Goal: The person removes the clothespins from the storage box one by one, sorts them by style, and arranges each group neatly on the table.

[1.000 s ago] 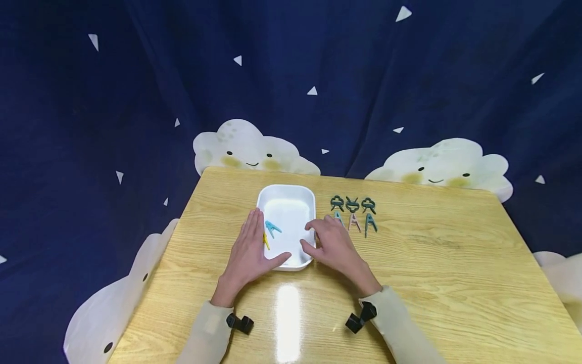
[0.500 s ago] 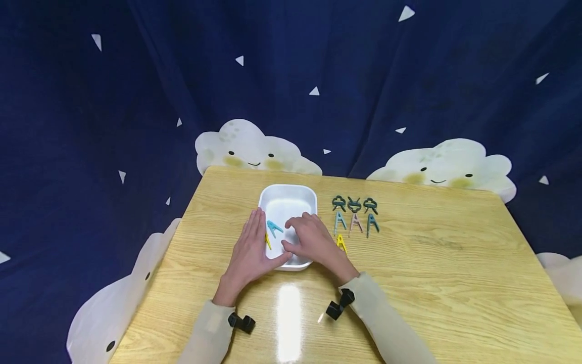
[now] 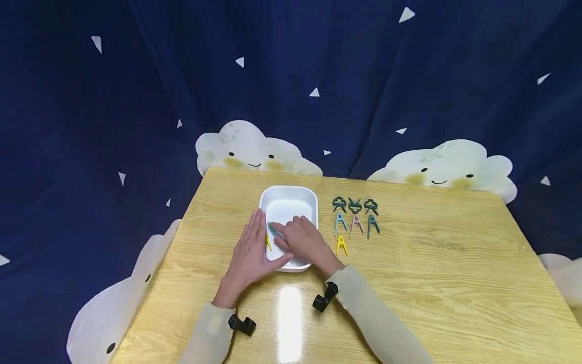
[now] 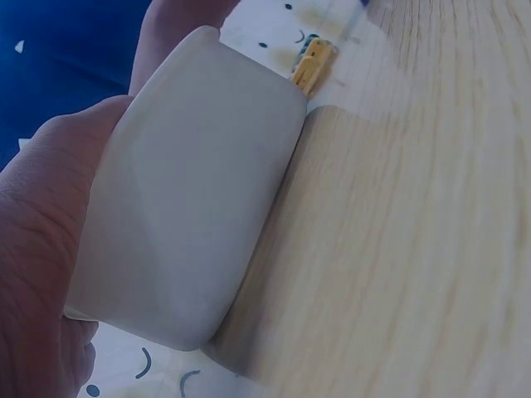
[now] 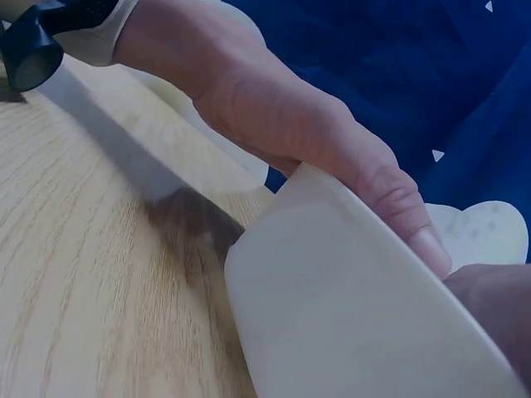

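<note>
A white rectangular tub point(image 3: 288, 204) stands on the wooden table. My left hand point(image 3: 251, 252) rests along its left rim with straight fingers, the thumb spread over the near corner. Inside the tub, my right hand point(image 3: 302, 239) reaches over a light blue clothespin point(image 3: 272, 230). The index finger stretches out at the clothespin, and a gap shows between it and the thumb. Beside my left hand, a yellow clothespin point(image 3: 269, 242) lies against the tub's left wall. In both wrist views the tub's wall point(image 4: 191, 182) hides its inside.
Right of the tub, dark green clips point(image 3: 354, 206) form a back row. Before them lie a light blue clothespin point(image 3: 340, 224), a pink one point(image 3: 356, 225) and a dark teal one point(image 3: 373, 225). A yellow clothespin point(image 3: 341, 245) lies nearest. A dark blue curtain point(image 3: 291, 76) hangs behind.
My right hand has moved left from the tub's right rim to the light blue clothespin inside, uncovering the yellow clothespin on the table. The left hand stays at the left rim.
</note>
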### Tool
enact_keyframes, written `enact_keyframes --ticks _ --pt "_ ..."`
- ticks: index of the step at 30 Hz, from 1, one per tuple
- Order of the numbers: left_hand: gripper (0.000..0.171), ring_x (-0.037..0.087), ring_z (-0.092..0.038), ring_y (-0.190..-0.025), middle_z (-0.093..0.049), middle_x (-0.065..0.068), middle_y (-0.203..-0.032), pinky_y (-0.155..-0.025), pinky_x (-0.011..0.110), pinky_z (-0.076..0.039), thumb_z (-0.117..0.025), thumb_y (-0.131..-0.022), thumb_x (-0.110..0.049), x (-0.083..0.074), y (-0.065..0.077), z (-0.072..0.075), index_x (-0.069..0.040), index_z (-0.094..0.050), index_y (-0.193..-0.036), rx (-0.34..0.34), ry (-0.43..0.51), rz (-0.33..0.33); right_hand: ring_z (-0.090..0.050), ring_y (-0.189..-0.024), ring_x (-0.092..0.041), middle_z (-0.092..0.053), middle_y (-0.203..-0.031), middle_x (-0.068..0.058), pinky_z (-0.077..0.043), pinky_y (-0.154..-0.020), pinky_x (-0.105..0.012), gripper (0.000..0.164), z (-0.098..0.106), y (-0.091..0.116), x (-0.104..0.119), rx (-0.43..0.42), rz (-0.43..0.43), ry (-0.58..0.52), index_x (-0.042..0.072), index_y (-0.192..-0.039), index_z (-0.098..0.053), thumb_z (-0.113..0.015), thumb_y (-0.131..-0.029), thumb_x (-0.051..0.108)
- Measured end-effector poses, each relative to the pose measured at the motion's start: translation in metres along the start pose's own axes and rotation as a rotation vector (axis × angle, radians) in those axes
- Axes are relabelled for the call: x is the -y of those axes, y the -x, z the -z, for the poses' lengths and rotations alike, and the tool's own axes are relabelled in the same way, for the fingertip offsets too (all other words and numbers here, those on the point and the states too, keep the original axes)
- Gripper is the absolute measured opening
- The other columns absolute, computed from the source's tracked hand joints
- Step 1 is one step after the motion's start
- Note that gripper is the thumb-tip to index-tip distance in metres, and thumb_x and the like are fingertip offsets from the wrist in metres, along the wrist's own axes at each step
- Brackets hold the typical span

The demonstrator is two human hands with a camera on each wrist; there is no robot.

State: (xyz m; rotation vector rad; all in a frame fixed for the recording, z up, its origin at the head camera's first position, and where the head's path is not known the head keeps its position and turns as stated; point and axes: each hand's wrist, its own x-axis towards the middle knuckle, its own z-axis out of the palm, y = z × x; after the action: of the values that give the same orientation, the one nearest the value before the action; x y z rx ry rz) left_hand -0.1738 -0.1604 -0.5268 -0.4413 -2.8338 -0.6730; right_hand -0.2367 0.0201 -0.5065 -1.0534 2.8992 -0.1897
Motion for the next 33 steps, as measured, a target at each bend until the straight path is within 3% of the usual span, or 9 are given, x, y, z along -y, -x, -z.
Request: enact_keyframes --ticks 7,11,18,25,33 --pt "0.131 0.033 -0.009 -0.162 -0.011 0.022 -0.174 -0.131 0.045 -0.015 -0.060 -0.083 -0.084 0.0009 -0.0005 -0.0002 0.005 -0.011 -0.164 -0.022 -0.001 -0.011 -0.056 -0.091 -0.023 -0.072 -0.098 -0.003 -0.048 -0.088 -0.039 0.036 -0.0002 -0.0002 0.0000 -0.069 0.027 0.045 0.018 -0.133 -0.068 -0.061 -0.103 0.038" --pt "0.131 0.032 -0.009 -0.162 -0.007 0.020 -0.174 -0.131 0.044 -0.014 -0.060 -0.083 -0.085 0.0010 -0.0007 0.0004 0.005 -0.010 -0.165 -0.014 0.009 0.000 -0.054 -0.091 -0.023 -0.070 -0.101 -0.003 -0.048 -0.089 -0.039 0.042 -0.0007 -0.0008 0.0005 -0.053 0.004 0.071 0.012 -0.127 -0.068 -0.066 -0.099 0.043" --pt "0.131 0.032 -0.007 -0.162 -0.005 0.019 -0.174 -0.132 0.042 -0.012 -0.058 -0.083 -0.085 0.0008 0.0006 -0.0003 0.005 -0.009 -0.165 0.000 0.014 0.012 -0.053 -0.090 -0.023 -0.067 -0.096 -0.002 -0.047 -0.087 -0.038 0.039 -0.0041 -0.0012 0.0006 -0.014 -0.009 0.125 0.012 -0.107 -0.070 -0.061 -0.098 0.048" --pt "0.131 0.031 -0.006 -0.162 -0.004 0.018 -0.174 -0.132 0.044 -0.013 -0.059 -0.083 -0.085 0.0011 0.0018 -0.0006 0.005 -0.009 -0.165 -0.008 0.018 0.008 -0.055 -0.095 -0.023 -0.070 -0.105 -0.004 -0.048 -0.091 -0.039 0.051 -0.0044 -0.0003 0.0005 0.000 0.000 0.096 0.012 -0.138 -0.063 -0.061 -0.098 0.044" --pt "0.131 0.035 -0.010 -0.161 -0.007 0.020 -0.174 -0.131 0.045 -0.014 -0.059 -0.083 -0.085 0.0006 0.0018 -0.0004 0.006 -0.010 -0.164 -0.014 0.015 -0.002 -0.055 -0.094 -0.023 -0.069 -0.103 -0.004 -0.049 -0.090 -0.039 0.048 -0.0038 0.0003 -0.0006 -0.005 0.015 0.096 0.014 -0.136 -0.062 -0.062 -0.098 0.043"
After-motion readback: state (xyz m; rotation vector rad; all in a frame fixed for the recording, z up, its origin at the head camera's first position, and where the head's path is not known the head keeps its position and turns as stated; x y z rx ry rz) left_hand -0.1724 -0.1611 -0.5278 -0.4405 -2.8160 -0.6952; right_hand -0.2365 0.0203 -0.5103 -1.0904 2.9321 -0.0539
